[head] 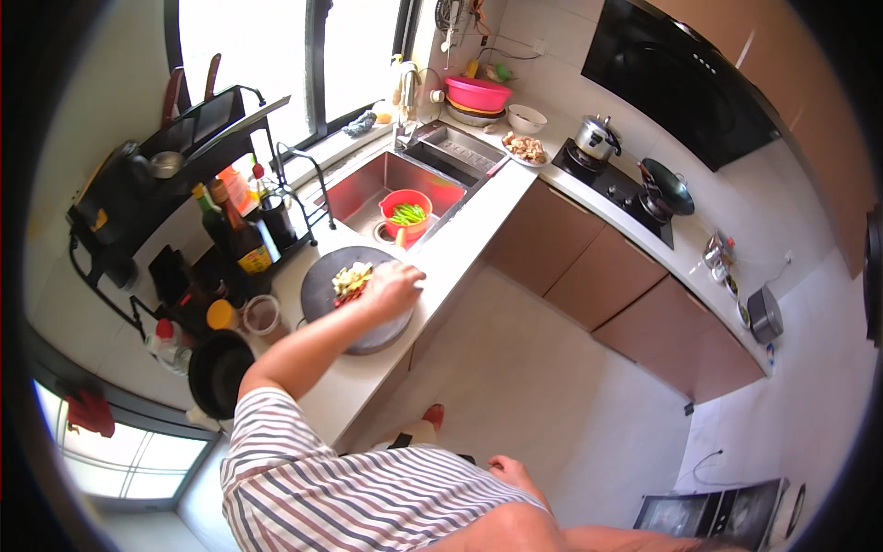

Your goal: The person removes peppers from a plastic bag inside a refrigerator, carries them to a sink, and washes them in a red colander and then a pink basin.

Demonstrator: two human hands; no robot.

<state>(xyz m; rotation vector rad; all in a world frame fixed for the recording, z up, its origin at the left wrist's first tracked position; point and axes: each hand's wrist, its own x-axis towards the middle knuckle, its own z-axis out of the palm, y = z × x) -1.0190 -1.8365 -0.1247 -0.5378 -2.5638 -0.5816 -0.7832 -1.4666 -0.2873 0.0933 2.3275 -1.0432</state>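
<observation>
My left hand [397, 291] is over the right part of a round dark chopping board [321, 276], its fingers curled; whether it holds anything is unclear. Beside it on the board lie chopped pale and yellow pieces [353, 277], with chopped red pieces [348, 297] just below them. The lower right of the board looks lighter and shiny, partly behind my forearm. Low in the view, my right hand [509, 471] is near my striped shirt, away from the counter, its fingers partly hidden. Green vegetables [408, 214] lie in a red handled basket [388, 205] in the sink [355, 186].
Left of the board stand sauce bottles [227, 224], a clear tub [262, 314], a black pot [221, 372] and a black rack [324, 186] with knives. Beyond the sink are a pink basin [477, 93] and a plate of meat [526, 150]. A pressure cooker [597, 138] and wok [672, 190] sit on the stove.
</observation>
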